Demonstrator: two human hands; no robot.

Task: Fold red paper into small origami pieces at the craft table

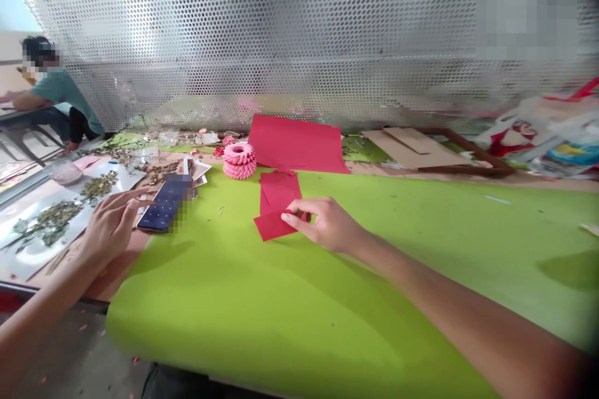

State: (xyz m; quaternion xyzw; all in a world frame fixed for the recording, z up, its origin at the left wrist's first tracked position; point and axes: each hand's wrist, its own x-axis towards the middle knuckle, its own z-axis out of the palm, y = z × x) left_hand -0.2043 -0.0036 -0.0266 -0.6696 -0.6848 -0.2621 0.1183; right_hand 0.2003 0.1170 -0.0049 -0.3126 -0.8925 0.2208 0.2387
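Note:
In my right hand (322, 221) a small red paper rectangle (271, 226) is pinched between thumb and fingers, above the green sheet. Just behind it lie more red paper strips (279, 190), partly covered by the held piece. My left hand (110, 221) reaches over a smartphone (163, 204) on the left, fingers stretched at its lit screen. Whether a fingertip presses the glass I cannot tell. Behind these, a larger red sheet (297, 142) lies near the perforated panel, beside a pink stack of folded paper rings (239, 160).
The green sheet (281, 299) covers most of the table. Dried plant pieces (60, 215) lie on white paper at left. Brown cardboard (416, 148) and plastic bags (552, 134) sit at the back right. A perforated metal panel (281, 31) rises behind. Another person (65, 93) sits far left.

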